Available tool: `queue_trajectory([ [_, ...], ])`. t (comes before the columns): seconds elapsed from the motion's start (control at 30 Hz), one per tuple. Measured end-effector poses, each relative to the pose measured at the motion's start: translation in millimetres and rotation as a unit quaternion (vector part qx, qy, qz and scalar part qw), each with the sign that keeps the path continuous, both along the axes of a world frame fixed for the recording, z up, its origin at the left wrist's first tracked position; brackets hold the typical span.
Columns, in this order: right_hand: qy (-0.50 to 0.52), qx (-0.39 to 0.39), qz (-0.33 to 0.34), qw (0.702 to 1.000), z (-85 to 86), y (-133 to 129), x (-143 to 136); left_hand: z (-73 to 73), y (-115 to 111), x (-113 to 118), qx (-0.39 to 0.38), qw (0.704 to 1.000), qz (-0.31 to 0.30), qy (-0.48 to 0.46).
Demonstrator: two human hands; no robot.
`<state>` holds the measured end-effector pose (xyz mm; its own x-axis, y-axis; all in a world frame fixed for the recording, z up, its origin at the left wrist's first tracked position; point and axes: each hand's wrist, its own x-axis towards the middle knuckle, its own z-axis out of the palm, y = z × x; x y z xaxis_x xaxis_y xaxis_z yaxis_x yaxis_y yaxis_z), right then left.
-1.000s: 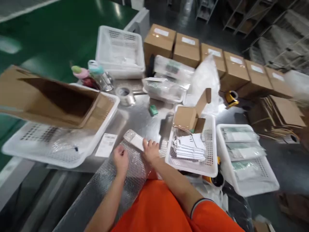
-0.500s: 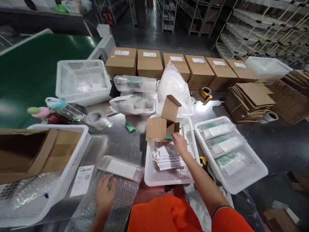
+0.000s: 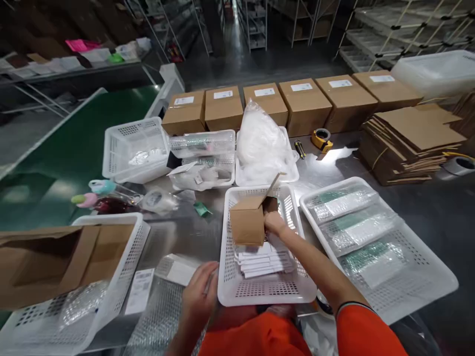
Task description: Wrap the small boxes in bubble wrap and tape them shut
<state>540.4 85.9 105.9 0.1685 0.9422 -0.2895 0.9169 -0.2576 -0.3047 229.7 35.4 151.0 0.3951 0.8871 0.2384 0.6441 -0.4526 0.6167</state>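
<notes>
My right hand (image 3: 274, 223) is closed at the open side of a small cardboard box (image 3: 247, 226), its fingertips hidden by the box. The box is tilted with a flap up, over a stack of white cards or bags (image 3: 261, 262) in a white basket (image 3: 265, 299). Just left of that basket, my left hand (image 3: 201, 287) is curled around something thin and greyish that I cannot make out. Under and beside it lies a bubble-wrap bag (image 3: 158, 314) with a white label. A small green packet (image 3: 202, 208) rests on the metal table behind.
To the right, a white basket (image 3: 426, 284) holds bubble-wrapped packs. Taped cartons (image 3: 306, 106) line the back, near flat cardboard (image 3: 415, 133) and a yellow tape measure (image 3: 321, 140). At left are a basket with a large open carton (image 3: 107, 247), a tape roll (image 3: 155, 200) and a green conveyor (image 3: 129, 106).
The small box has tilted and come lower, its side now facing me, with my right hand at it. My left hand has moved right, up to the middle basket's edge. The view has shifted.
</notes>
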Motion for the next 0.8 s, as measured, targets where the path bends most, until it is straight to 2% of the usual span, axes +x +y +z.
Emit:
queue_trajectory([
  [0.1, -0.004, 0.023, 0.0, 1.0, 21.1, -26.3, 14.2, 14.9, -7.4, 15.9, 0.004, 0.999, -0.034, -0.005],
  [0.17, 0.009, 0.091, -0.029, 0.995, 40.7, -55.2, 19.8, 23.6, -10.0, 28.2, -0.019, 0.998, -0.066, 0.003],
  [0.23, 0.064, 0.179, -0.024, 0.982, 62.5, -86.6, 19.9, 30.6, -10.9, 43.2, -0.044, 0.994, -0.096, 0.014],
  [0.3, 0.154, 0.224, 0.05, 0.961, 82.4, -112.0, 13.5, 37.2, -10.5, 59.9, -0.068, 0.99, -0.124, 0.019],
  [0.37, 0.25, 0.219, 0.141, 0.933, 95.6, -124.4, 3.5, 44.1, -9.2, 74.5, -0.126, 0.978, -0.163, 0.013],
  [0.43, 0.33, 0.192, 0.178, 0.907, 98.4, -120.1, -3.3, 50.3, -7.6, 81.8, -0.226, 0.955, -0.191, 0.001],
  [0.47, 0.353, 0.181, 0.164, 0.903, 95.6, -111.9, -3.2, 52.3, -7.1, 81.5, -0.277, 0.942, -0.19, -0.006],
  [0.53, 0.324, 0.168, 0.077, 0.928, 83.2, -85.5, 5.8, 52.0, -7.2, 72.5, -0.369, 0.918, -0.141, -0.04],
  [0.6, 0.175, 0.133, -0.035, 0.975, 65.2, -51.9, 22.8, 44.6, -9.7, 54.0, -0.445, 0.887, -0.051, -0.113],
  [0.63, 0.087, 0.106, -0.073, 0.988, 55.6, -35.0, 31.6, 38.5, -12.0, 42.0, -0.478, 0.863, 0.002, -0.164],
  [0.7, -0.039, 0.046, -0.092, 0.994, 38.4, -6.1, 44.7, 23.5, -18.3, 14.3, -0.51, 0.81, 0.111, -0.267],
  [0.77, -0.075, 0.009, -0.066, 0.995, 26.0, 12.4, 49.5, 7.1, -25.8, -16.7, -0.499, 0.772, 0.211, -0.332],
  [0.8, -0.08, 0.001, -0.053, 0.995, 21.4, 17.5, 49.9, -1.2, -29.4, -32.8, -0.486, 0.764, 0.253, -0.341],
])
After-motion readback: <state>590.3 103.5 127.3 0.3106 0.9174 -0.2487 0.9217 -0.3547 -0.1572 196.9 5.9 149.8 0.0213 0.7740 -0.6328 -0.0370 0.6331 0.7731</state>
